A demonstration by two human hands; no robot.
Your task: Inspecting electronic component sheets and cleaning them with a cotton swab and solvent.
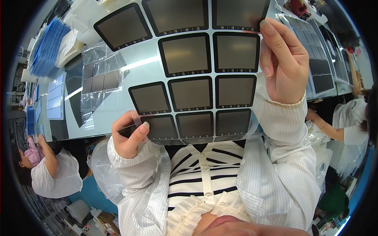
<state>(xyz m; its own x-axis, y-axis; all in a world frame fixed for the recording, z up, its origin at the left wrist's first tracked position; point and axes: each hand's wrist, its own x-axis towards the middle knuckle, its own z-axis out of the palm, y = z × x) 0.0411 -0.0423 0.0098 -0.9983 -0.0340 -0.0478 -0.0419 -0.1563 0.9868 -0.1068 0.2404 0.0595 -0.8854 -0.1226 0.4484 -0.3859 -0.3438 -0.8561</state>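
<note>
A factory workshop: co-workers (57, 179), long worktable (105, 124), blue stack (49, 51).

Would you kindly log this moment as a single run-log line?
left hand: gripping panel sheet, lower left | right hand: gripping its right edge, higher up | table: bagged panels at left

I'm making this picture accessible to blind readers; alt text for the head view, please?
A person's right hand and left hand hold a clear sheet of dark, black-bordered panels by its right edge and lower left side. Behind it, more panels lie on a pale table; other people are on both sides.
</note>
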